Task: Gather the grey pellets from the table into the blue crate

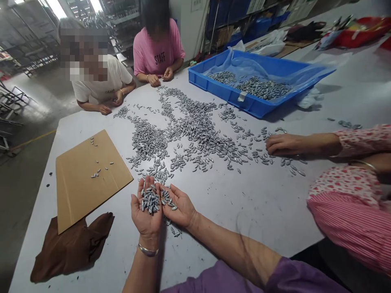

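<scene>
My left hand (147, 215), a silver bangle at its wrist, lies palm up and cupped under a heap of small grey spindle-shaped metal pieces (150, 200). Against it, my right hand (180, 206) is also turned palm up, with a smaller number of the same pieces (167, 198) on its palm and fingers. Both hands are over the near part of the white table (214, 215). A few more pieces (174, 231) lie on the tabletop below my right hand. Just beyond my fingertips spreads a wide scatter of these pieces (198, 126).
A brown board (88, 179) with a few pieces and a dark brown cloth (70, 248) lie left. A blue tray (253, 108) of pieces stands at back right. Two people sit across; a co-worker's hand (284, 144) touches the scatter at right. Red basket (360, 34) behind.
</scene>
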`<state>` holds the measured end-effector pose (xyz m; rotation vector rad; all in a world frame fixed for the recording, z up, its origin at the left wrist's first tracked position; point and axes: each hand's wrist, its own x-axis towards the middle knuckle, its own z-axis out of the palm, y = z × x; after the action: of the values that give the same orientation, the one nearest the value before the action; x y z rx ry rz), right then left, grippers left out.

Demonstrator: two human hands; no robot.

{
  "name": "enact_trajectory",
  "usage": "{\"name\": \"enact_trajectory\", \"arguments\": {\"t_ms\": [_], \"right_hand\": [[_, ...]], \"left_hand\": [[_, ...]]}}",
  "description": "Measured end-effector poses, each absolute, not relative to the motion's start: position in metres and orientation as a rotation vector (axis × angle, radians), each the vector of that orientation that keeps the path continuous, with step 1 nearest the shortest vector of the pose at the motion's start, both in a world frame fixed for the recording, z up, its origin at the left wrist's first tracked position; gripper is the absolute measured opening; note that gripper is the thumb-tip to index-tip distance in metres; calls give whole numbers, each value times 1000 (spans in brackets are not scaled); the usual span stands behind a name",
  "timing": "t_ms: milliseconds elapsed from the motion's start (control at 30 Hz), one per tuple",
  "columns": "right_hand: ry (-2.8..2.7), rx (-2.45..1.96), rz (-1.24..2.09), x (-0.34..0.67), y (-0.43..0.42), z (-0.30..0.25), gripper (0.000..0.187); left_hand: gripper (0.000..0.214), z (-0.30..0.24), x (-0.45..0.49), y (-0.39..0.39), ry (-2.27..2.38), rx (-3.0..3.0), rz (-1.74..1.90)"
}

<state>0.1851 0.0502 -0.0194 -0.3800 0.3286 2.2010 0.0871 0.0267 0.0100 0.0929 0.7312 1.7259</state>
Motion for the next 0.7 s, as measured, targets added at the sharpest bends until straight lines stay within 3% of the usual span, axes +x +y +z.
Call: {"name": "enact_trajectory", "arguments": {"t_ms": [700], "right_hand": [[252,-377,2229,184,50,-28,42]], "left_hand": [[49,11,85,27,746,116,1702]]}}
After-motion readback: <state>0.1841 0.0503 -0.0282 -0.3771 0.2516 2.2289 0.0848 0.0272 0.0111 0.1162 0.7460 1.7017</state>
